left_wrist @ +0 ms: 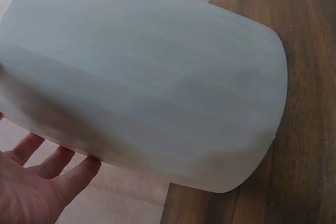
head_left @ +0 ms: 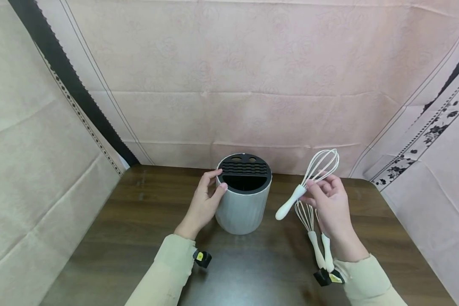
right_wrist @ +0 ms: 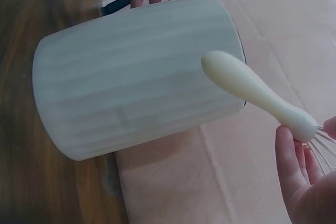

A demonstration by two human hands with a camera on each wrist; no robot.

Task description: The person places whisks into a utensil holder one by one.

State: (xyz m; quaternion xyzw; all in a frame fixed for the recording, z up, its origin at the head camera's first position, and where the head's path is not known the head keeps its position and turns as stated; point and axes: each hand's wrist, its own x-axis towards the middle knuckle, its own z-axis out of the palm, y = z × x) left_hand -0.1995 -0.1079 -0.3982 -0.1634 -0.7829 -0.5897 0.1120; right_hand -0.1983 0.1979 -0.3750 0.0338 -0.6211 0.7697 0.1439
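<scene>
My right grip point(head_left: 332, 208) pinches a whisk point(head_left: 300, 191) where wires point(head_left: 308, 175) meet handle point(head_left: 288, 205), right of the holder point(head_left: 240, 214), whose side my left grip point(head_left: 202, 202) clasps.

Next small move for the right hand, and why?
Probably bring the whisk over the wide slot in the holder: the right hand pinches it mid-length, its handle points toward the holder, and the left hand grips the holder.

Pale sleeves point(head_left: 166, 270), black wrist cameras point(head_left: 204, 260)
</scene>
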